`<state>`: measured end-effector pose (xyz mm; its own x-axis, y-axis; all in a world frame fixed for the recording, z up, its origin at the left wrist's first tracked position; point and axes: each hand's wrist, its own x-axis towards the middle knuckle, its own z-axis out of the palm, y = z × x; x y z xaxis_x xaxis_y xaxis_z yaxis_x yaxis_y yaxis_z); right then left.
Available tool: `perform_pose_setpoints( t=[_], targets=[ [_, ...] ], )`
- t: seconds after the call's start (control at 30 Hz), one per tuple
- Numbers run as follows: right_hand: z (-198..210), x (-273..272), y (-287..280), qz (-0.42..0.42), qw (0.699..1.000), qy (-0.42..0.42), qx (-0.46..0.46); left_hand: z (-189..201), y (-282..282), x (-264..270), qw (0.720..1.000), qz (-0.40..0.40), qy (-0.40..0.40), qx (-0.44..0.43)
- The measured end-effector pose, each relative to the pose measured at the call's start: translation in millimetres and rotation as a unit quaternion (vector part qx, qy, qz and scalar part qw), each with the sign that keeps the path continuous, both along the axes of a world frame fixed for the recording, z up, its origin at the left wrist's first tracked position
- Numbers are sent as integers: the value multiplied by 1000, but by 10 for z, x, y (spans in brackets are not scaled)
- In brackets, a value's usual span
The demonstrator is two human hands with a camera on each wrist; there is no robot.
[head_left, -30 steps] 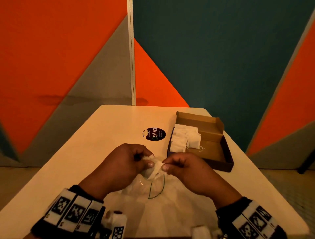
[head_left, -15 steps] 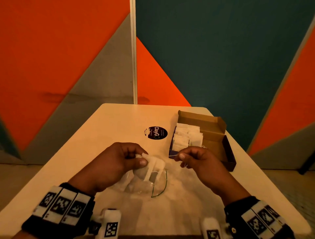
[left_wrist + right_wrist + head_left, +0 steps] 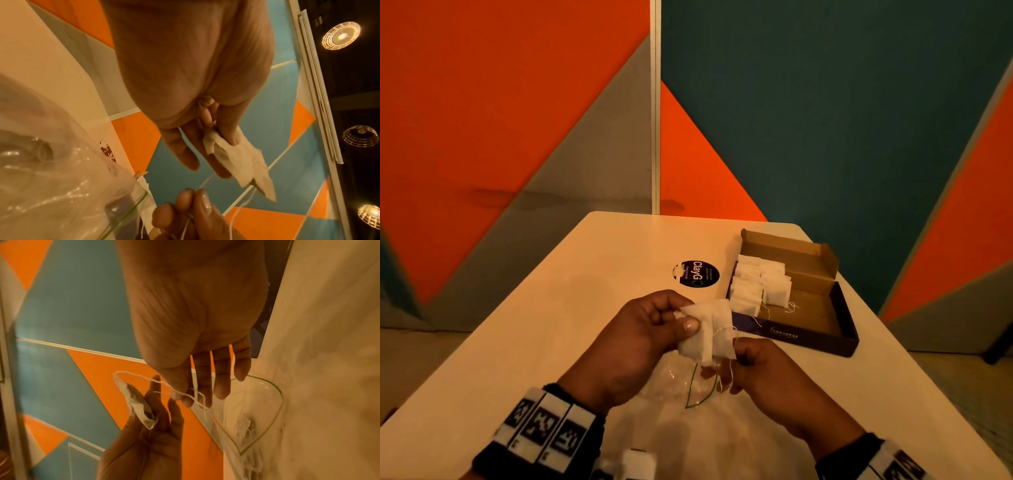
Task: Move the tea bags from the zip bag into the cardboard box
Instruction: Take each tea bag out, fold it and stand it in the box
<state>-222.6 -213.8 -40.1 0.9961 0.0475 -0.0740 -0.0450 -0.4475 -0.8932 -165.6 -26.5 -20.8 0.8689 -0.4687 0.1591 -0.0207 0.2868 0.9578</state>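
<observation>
My left hand (image 3: 688, 325) pinches a small bunch of white tea bags (image 3: 707, 330) between thumb and fingers, held above the table. The same tea bags (image 3: 236, 155) show under the thumb in the left wrist view. My right hand (image 3: 736, 351) sits just right of them and pinches their thin white strings (image 3: 185, 394) between thumb and forefinger. The clear zip bag (image 3: 681, 387) lies open on the table under both hands, with more tea bags (image 3: 244, 423) inside. The cardboard box (image 3: 822, 298) stands open at the right, with several tea bags (image 3: 756, 284) stacked along its left side.
A round black sticker (image 3: 697, 274) lies on the beige table (image 3: 585, 291) left of the box. The table's right edge runs close behind the box. Orange, grey and teal wall panels stand beyond the far edge.
My right hand, which had drawn away toward the box half a second ago, has come back down beside the tea bags. My left hand has lifted the bunch slightly higher.
</observation>
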Motion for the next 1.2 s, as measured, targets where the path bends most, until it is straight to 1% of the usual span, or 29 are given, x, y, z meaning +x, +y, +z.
perform_pose_setpoints(
  t=[0.13,0.2,0.23,0.27,0.3,0.33,0.4,0.43,0.53,0.6,0.67,0.77,0.9,1.0,1.07,1.13,1.2],
  targets=[
    [2,-53,-5,14,1000,19,0,-14,-34,-28,999,-17,34,-36],
    [-19,-51,-28,-12,1000,3,-17,-22,-33,-37,999,-17,37,-32],
    [-14,-51,-39,-48,998,-24,-18,-28,-29,-40,999,-13,28,-16],
    [7,-54,-52,-97,993,-63,5,-31,-30,-44,1000,-10,14,6],
    [46,-66,-63,-141,983,-110,52,-42,-33,-46,1000,-6,-2,31],
    [87,-82,-73,-166,969,-154,103,-54,-37,-47,999,-3,-14,48],
    [170,-125,-55,-167,950,-209,159,-81,-44,-46,997,5,-28,72],
    [201,-147,-29,-149,950,-219,166,-89,-49,-47,996,7,-32,82],
    [267,-189,54,-53,966,-190,169,-71,-69,-69,995,8,-42,94],
    [267,-183,74,-20,972,-162,169,-61,-78,-73,994,11,-44,98],
    [276,-172,102,-30,978,-141,150,-51,-84,-71,992,14,-54,115],
    [263,-145,115,-60,978,-125,153,-22,-84,-98,986,26,-70,146],
    [243,-122,76,-102,973,-98,184,-31,-57,-104,978,64,-68,186],
    [253,-132,51,-120,968,-91,201,-59,-9,-63,968,94,-82,217],
    [238,-128,24,-136,970,-88,182,-48,22,-49,961,109,-99,235],
    [215,-117,-16,-157,974,-84,142,-16,53,-36,954,122,-112,249],
    [213,-114,-52,-159,976,-91,117,40,79,-20,949,132,-121,258]
  ],
)
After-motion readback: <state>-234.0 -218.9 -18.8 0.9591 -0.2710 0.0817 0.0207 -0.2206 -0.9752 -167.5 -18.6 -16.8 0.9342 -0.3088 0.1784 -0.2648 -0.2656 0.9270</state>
